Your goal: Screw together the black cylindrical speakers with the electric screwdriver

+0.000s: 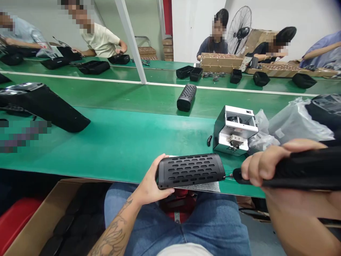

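By the left hand (150,183), thumb and fingers curled around its left end, a black case (193,170) is being held at the counter's (119,142) near edge, over a grey pad (210,187). By the right hand (262,165), closed around it, a driver (306,169) is being gripped, its bit being aimed at the case's right end; contact cannot be told. Beyond, rightward, a feeder (234,131) is being supported by the counter, beside plastic bags (298,122). Farther off, a second case (187,97) is being borne by a green surface (128,94).
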Motion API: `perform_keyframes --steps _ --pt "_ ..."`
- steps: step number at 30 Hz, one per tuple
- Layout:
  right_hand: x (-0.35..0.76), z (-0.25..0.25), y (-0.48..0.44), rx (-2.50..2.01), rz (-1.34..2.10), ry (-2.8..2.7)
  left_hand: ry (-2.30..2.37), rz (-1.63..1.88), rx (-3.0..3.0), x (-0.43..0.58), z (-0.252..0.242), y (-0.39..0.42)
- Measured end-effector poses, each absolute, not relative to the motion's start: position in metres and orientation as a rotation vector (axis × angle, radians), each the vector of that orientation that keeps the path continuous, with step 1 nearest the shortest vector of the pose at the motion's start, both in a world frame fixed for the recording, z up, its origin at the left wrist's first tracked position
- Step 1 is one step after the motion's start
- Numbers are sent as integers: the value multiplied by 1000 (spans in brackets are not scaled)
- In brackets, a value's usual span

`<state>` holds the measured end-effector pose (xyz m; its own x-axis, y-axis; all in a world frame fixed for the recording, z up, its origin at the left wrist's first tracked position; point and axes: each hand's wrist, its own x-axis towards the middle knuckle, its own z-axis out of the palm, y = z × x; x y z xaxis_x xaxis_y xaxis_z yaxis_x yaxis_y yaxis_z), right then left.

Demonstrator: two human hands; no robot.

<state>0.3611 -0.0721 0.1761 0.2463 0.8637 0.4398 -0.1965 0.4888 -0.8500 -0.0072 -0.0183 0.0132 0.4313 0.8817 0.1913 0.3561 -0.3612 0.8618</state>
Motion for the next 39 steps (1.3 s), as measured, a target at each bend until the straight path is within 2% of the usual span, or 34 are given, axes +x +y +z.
perform_keyframes --steps 4,29,39 --pt "335 171 -81 -612 906 -1206 1071 866 1921 -7 13 -17" --pt "323 146 -55 -561 961 -1279 1136 813 1891 -3 30 -17" --pt "334 140 -46 -469 1008 -1496 1118 780 1915 -3 35 -16"
